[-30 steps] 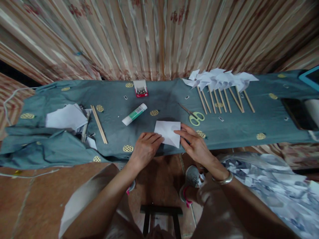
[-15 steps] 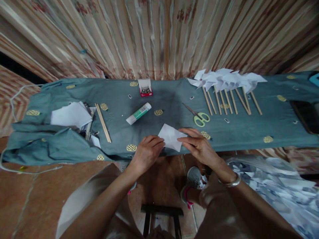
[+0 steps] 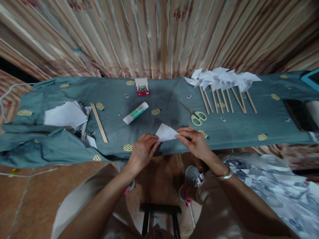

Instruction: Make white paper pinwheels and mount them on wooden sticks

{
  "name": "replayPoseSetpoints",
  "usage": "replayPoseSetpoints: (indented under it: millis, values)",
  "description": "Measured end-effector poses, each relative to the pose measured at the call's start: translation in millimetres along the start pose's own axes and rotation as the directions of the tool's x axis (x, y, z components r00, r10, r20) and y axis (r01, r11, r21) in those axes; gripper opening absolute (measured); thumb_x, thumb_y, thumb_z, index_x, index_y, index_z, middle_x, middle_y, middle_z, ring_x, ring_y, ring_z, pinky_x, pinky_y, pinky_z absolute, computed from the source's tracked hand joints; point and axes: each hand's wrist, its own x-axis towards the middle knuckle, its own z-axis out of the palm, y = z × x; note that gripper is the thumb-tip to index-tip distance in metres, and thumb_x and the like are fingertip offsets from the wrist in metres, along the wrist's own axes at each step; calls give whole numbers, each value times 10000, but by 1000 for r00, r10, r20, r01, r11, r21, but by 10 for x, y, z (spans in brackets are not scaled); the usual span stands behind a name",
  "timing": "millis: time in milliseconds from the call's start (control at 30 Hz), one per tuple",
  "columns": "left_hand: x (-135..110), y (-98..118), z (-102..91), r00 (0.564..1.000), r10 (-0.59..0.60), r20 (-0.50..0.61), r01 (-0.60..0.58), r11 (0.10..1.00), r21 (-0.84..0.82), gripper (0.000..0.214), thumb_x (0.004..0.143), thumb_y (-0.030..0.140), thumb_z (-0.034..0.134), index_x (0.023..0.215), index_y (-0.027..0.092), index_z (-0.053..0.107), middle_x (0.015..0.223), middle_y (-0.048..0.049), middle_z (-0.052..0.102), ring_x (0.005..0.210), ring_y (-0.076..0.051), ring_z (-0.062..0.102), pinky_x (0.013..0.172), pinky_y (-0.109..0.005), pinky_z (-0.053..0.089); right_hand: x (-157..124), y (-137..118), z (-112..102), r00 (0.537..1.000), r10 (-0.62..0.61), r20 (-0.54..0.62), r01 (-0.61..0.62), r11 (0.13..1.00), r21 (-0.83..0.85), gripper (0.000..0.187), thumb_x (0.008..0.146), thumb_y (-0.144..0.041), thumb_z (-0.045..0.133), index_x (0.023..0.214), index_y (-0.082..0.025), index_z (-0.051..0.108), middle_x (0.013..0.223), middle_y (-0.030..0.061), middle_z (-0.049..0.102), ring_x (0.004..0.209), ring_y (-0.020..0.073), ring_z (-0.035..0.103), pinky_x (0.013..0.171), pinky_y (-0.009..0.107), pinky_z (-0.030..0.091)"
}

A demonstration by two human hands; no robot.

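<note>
A small white sheet of paper [image 3: 166, 132], folded into a triangle, is held above the front edge of the cloth-covered table [image 3: 169, 96]. My left hand [image 3: 143, 149] pinches its left corner between thumb and fingers. The right corner is pinched by my right hand [image 3: 193, 140], which wears a bracelet at the wrist. Beyond the paper lie a glue stick [image 3: 136, 113] and scissors [image 3: 196, 117] with green handles.
Paper pinwheels [image 3: 221, 79] on wooden sticks lie at the back right. A red box of metal pins [image 3: 142, 89] stands at the back. On the left are wooden sticks [image 3: 99, 122] and white paper sheets [image 3: 66, 115]. A dark phone [image 3: 299, 114] lies far right.
The paper was an open square and is now folded over into a triangle. Both hands stay at its corners. The whole view has shifted slightly.
</note>
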Motion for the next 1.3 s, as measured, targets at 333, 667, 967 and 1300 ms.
replayPoseSetpoints:
  millis: [333, 667, 967, 1300]
  values:
    - [43, -30, 11, 997, -75, 0, 75, 997, -36, 196, 951, 249, 545, 890, 146, 701, 907, -88, 718, 866, -195, 692, 794, -319, 573, 67, 17, 66, 987, 117, -106, -113, 993, 41, 194, 872, -386, 669, 768, -224, 697, 878, 40, 731, 855, 198, 673, 816, 333, 502]
    - [3, 149, 42, 984, 177, 26, -178, 946, 271, 423, 971, 132, 407, 1390, 140, 467, 1433, -176, 537, 1332, -261, 499, 1071, -464, 439, 156, -44, 64, 991, 109, -83, -111, 994, -23, 234, 915, -381, 601, 776, -213, 686, 857, 50, 712, 823, 199, 657, 789, 330, 489]
    - [-133, 270, 274, 945, 166, 283, -280, 859, 429, 510, 982, 213, 398, 1465, 55, 364, 1549, -176, 402, 1480, -287, 288, 1196, -506, 273, 163, -75, 104, 984, 113, -140, -130, 985, -117, 259, 922, -406, 581, 776, -220, 688, 872, 59, 724, 841, 215, 652, 797, 346, 485]
    - [-113, 261, 283, 939, 102, 330, -240, 878, 413, 564, 960, 245, 455, 1475, 44, 340, 1563, -204, 360, 1482, -325, 264, 1186, -539, 289, 177, -109, 119, 979, 118, -166, -141, 981, -133, 257, 917, -406, 587, 754, -229, 679, 859, 61, 722, 840, 226, 651, 795, 361, 491]
